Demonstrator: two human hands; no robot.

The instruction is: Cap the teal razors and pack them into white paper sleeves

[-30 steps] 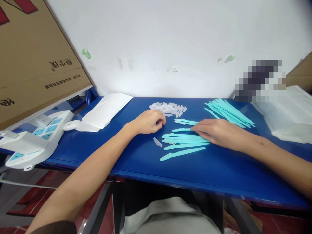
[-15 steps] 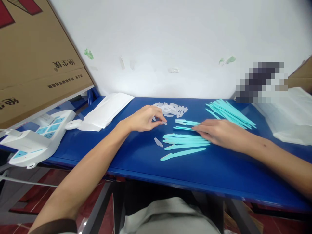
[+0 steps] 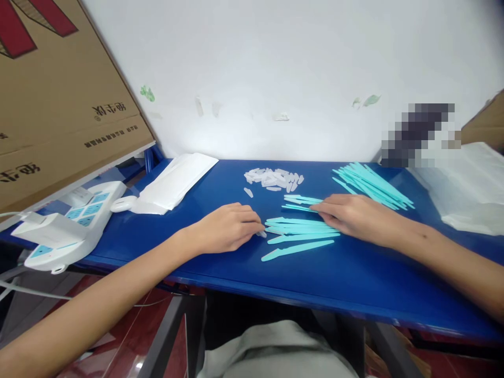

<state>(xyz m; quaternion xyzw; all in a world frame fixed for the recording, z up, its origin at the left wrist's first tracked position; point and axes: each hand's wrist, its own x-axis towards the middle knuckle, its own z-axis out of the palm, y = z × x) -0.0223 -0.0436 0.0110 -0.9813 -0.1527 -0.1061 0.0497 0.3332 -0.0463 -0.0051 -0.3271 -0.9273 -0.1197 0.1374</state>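
Note:
My left hand (image 3: 232,228) is closed, fingertips pinched on a small clear blade cap (image 3: 261,233) low over the table. Just right of it lie several teal eyebrow razors (image 3: 303,226) in a loose row, blade ends to the left. My right hand (image 3: 346,212) is closed on the handle of an eyebrow razor (image 3: 295,208); its fingers hide the handle ends. Another razor with a pale blade end (image 3: 301,199) lies just beyond it. Past my left hand, one loose cap (image 3: 248,192) rests near a heap of clear caps (image 3: 271,177).
More teal razors (image 3: 372,185) are piled at the back right, near a white plastic bag (image 3: 468,189). White packets (image 3: 177,181) and a power strip (image 3: 86,215) lie on the left, below a large cardboard box (image 3: 66,100). A white wall (image 3: 275,68) stands behind the blue table (image 3: 220,273).
My left hand has moved toward me from beside the cap heap to the cap lying left of the razor row. My right hand stays in place on the razor.

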